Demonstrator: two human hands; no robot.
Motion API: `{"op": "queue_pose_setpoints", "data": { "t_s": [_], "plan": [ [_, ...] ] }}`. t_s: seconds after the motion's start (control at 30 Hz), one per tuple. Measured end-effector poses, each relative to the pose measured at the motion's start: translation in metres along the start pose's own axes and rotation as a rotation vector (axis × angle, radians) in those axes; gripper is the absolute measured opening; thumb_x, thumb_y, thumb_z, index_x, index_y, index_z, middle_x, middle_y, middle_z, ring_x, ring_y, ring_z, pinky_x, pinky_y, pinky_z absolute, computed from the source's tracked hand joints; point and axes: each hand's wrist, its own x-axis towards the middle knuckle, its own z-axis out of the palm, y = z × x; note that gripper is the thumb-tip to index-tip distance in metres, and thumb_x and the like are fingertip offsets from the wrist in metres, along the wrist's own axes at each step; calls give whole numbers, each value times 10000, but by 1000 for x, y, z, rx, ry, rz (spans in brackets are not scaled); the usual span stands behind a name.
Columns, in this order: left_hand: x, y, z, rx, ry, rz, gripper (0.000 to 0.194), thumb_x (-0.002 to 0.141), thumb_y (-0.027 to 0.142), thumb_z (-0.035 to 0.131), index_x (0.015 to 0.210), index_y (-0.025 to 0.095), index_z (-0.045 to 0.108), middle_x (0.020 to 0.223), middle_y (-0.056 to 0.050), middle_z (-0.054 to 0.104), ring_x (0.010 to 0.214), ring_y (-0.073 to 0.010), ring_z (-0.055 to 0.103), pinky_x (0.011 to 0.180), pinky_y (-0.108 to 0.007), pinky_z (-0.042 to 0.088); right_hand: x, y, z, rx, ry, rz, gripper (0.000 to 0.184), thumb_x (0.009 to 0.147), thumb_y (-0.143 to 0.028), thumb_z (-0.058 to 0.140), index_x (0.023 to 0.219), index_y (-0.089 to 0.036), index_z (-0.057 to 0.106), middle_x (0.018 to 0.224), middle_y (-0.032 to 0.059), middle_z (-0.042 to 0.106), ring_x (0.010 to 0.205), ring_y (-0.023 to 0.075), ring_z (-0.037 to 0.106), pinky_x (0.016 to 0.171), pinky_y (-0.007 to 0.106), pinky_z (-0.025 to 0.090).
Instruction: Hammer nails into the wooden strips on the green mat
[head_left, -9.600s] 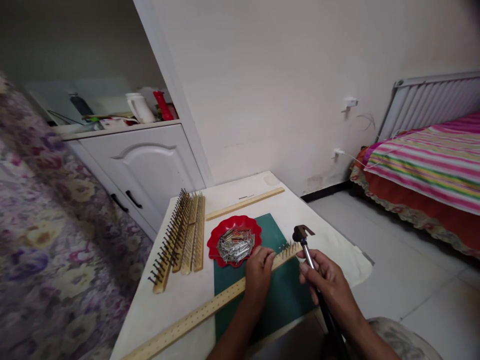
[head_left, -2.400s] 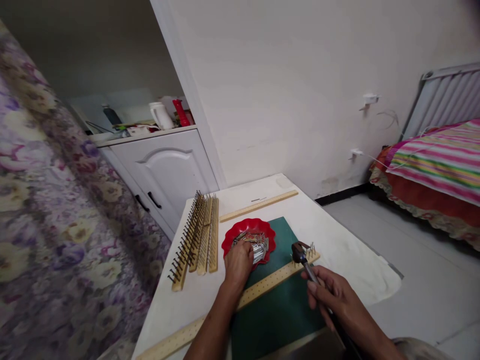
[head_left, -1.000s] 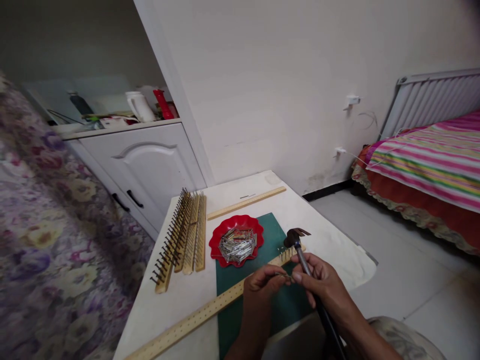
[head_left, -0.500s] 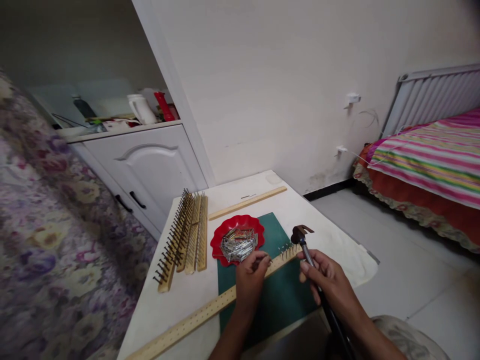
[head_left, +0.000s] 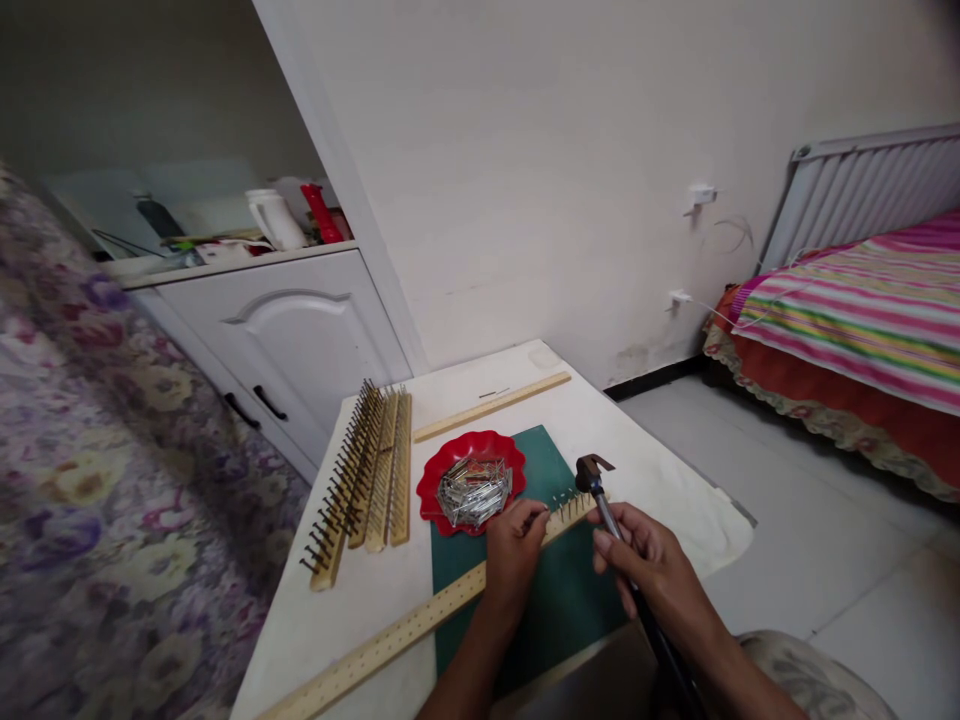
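My right hand [head_left: 651, 562] grips a claw hammer [head_left: 613, 515], its head raised near the far end of a long wooden strip [head_left: 397, 640]. Two rows of small holes run along this strip, and several nails [head_left: 573, 505] stand upright in its far end. Over the strip, beside those nails, my left hand [head_left: 516, 545] has its fingers pinched together; whatever they hold is too small to make out. Just beyond the left hand sits a red scalloped bowl [head_left: 429, 478] with a heap of loose silver nails [head_left: 474, 492].
A green mat [head_left: 540, 635] lies under the strip on the white-covered table [head_left: 337, 610]. Several nail-studded strips [head_left: 367, 470] stand at the left, and a bare strip [head_left: 491, 407] lies at the back. A cabinet [head_left: 292, 330] and a bed [head_left: 862, 290] flank the table.
My left hand has shifted right along the strip, closer to the standing nails, fingers still pinched. The hammer stays in my right hand with little movement. The whole view has moved slightly.
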Motion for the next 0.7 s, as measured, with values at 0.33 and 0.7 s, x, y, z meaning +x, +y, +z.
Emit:
{"op": "queue_pose_setpoints", "data": {
  "t_s": [0.33, 0.7],
  "plan": [
    [2, -2, 3, 63, 18, 50, 148, 781, 205, 488, 747, 187, 631, 783, -11, 610, 721, -126, 558, 653, -223, 419, 0, 10, -1, -5, -157, 23, 242, 825, -385, 529, 923, -167, 490, 580, -42, 606, 254, 11, 375, 282, 129, 222],
    [1, -4, 5, 113, 4, 20, 125, 754, 169, 492, 699, 178, 604, 716, 12, 570, 652, -103, 514, 591, -202, 362, 5, 13, 13, -41, -223, 23, 201, 852, -366, 486, 915, -175, 474, 576, -54, 589, 260, 12, 377, 283, 122, 206]
  ]
}}
